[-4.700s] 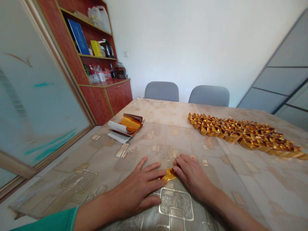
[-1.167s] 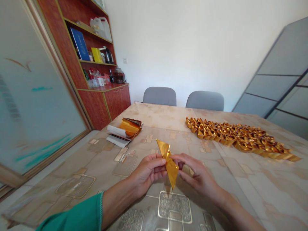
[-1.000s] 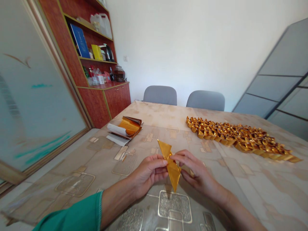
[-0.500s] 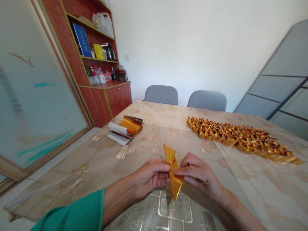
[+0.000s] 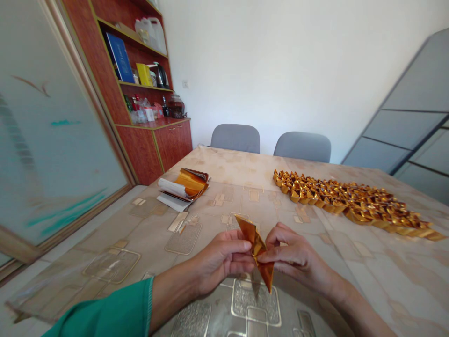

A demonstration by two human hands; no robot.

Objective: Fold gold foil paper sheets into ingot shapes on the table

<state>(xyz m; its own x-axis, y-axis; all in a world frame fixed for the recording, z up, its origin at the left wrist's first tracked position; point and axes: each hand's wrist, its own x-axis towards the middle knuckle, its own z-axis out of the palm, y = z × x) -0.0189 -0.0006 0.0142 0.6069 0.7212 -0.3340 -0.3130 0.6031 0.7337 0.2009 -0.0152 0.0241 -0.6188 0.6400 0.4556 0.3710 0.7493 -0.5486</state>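
Between my two hands is a folded gold foil paper piece (image 5: 248, 230), shaped like a boat with two pointed ends, held above the table. My left hand (image 5: 224, 256) pinches its middle from the left, thumb on top and fingers below. From the other side, my right hand (image 5: 293, 255) grips it near the centre with thumb and forefinger. One point tilts up and away to the left, the other down towards me. The fingers cover part of its middle.
A patterned cloth covers the table (image 5: 196, 276). Back left lies a loose stack of gold and white paper sheets (image 5: 185, 187). Many folded gold paper pieces (image 5: 347, 199) stand in rows at the right. Two grey chairs (image 5: 235, 138) are behind the table, with a shelf cabinet (image 5: 140, 145) at left.
The gold paper piece has turned in my hands, and its middle now gapes wider. Its lower tip has swung to the right. Both hands keep hold and have shifted slightly right.
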